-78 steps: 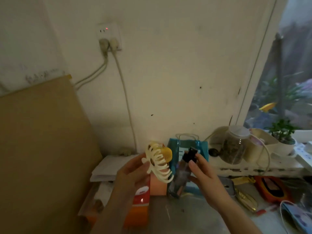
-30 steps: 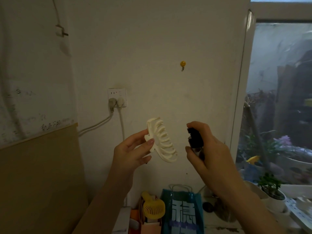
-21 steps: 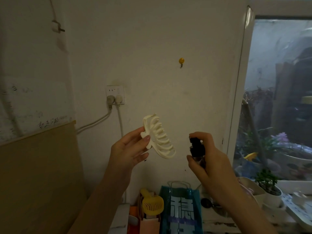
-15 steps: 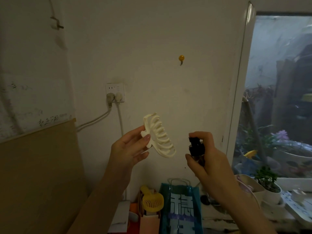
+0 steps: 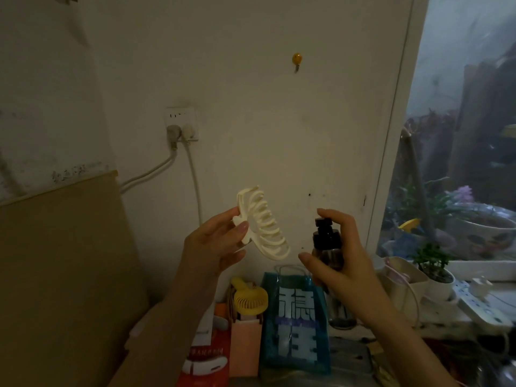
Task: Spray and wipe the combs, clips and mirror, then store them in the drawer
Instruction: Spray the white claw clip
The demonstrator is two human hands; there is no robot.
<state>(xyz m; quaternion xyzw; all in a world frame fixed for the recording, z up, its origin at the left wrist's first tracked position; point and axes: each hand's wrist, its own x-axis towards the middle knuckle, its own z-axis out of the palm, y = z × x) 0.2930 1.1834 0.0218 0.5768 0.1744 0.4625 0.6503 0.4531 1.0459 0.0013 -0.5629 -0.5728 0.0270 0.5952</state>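
A cream claw hair clip (image 5: 262, 224) is held up in front of the wall, its teeth pointing right and down. My left hand (image 5: 215, 247) pinches it at its hinge end between thumb and fingers. To the right, my right hand (image 5: 339, 258) grips a small dark spray bottle (image 5: 326, 241) with a black pump top, the forefinger lying over the pump. The nozzle faces the clip, a short gap apart. No comb, mirror or drawer is in view.
Below the hands stand a blue gift bag (image 5: 296, 322), a yellow handheld fan (image 5: 250, 298) in a pink box and a red-and-white pack (image 5: 206, 361). A brown board (image 5: 64, 275) leans at the left. Window sill with a potted plant (image 5: 432, 263) and a power strip (image 5: 480, 300) at right.
Both hands lifted the clip and bottle from desk level up in front of the wall. Over the last second they have held about still while the view tilted slightly down.
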